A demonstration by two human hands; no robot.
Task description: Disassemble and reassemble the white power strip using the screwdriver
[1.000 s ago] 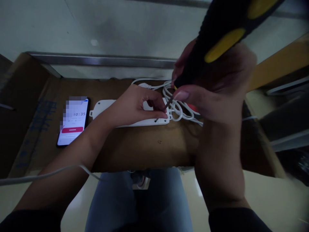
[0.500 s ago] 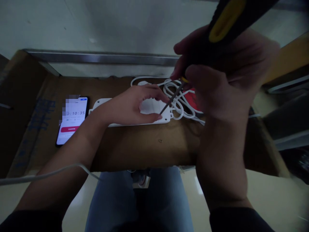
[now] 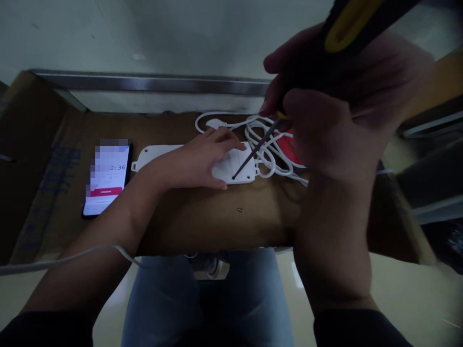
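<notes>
A white power strip (image 3: pixel 237 164) lies face down, it seems, across a brown cardboard surface. My left hand (image 3: pixel 202 159) rests over its middle with thumb and fingers apart, the thumb by the near edge. Held in my right hand (image 3: pixel 325 106) is a screwdriver (image 3: pixel 256 148) with a black and yellow handle. Its shaft slants down to the left, and the tip meets a dark hole near the strip's near right corner. In front of the strip lies a small screw (image 3: pixel 240 210).
White cord (image 3: pixel 265 166) is coiled right of the strip, beside a red object (image 3: pixel 289 147) partly hidden by my right hand. A plug (image 3: pixel 216 124) sits behind the strip. On the left a phone (image 3: pixel 106 193) shows a timer. Cardboard walls (image 3: pixel 32 125) rise at the sides.
My left thumb and fingers have drawn back left from the screwdriver's tip and spread. The tip has shifted slightly left on the strip, and my right hand has moved a little up and right.
</notes>
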